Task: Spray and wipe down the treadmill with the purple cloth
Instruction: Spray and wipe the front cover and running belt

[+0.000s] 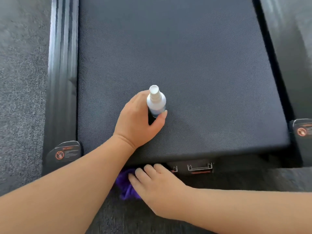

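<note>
The left hand sits near the middle of the picture, over the wide black treadmill belt. Its fingers and thumb curl round a small spray bottle with a white cap. The thumb tip presses on the bottle's side. The bottle stands up, with its top pointing to 12 o'clock.

The right hand is at 6 o'clock from the left hand, at the near end of the treadmill. Its fingers lie straight and close together, pressing flat on the crumpled purple cloth. The cloth peeks out at 9 o'clock from that hand, partly hidden under the left arm. It touches the dark end edge just below the belt.

A black ridged side rail runs along the belt at 9 o'clock. Round orange warning stickers sit on the corner caps. Grey carpet lies beside the rail.
</note>
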